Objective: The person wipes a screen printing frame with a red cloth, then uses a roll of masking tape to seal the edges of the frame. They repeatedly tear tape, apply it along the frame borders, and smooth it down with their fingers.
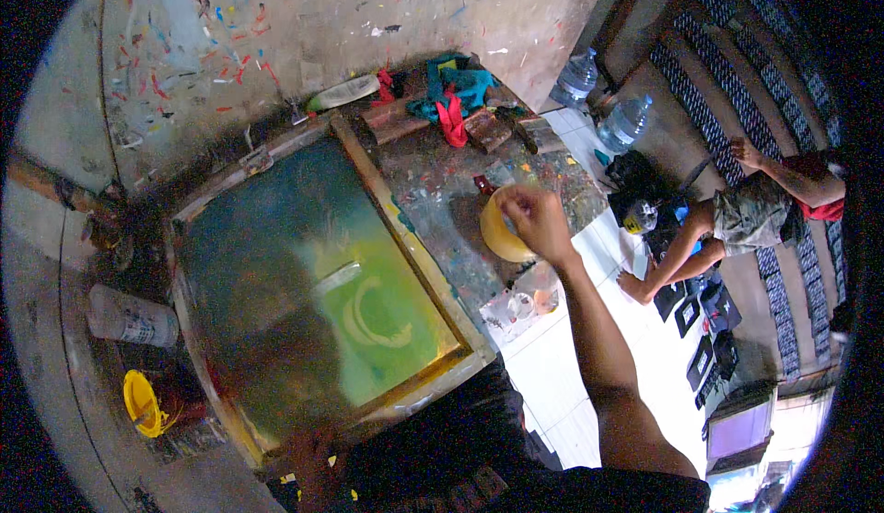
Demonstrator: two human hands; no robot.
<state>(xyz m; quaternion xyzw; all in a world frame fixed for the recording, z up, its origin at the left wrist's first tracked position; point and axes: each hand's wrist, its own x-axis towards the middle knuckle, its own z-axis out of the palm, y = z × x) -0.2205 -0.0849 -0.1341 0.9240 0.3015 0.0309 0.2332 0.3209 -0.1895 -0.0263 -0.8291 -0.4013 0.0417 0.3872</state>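
Note:
A wooden-framed printing screen [304, 227] with green, paint-stained mesh lies in front of me. Pale smears, one curved like a C, mark its lighter green part. My right hand [537, 223] is over a round yellow tub [500, 229] to the right of the frame. Its fingers are curled together; anything between them is too small or hidden to make out. Down at the frame's near edge, my left hand [318, 462] lies in dark shadow, close to the wood, and its fingers are not clear.
Coloured rags [453, 94] and wood blocks [488, 129] lie behind the tub on the stained tabletop [414, 172]. At left stand a white container [133, 317] and a yellow-rimmed pot [145, 402]. Water jugs [626, 122], dark printed pieces [700, 320] and a seated person [760, 209] are at right.

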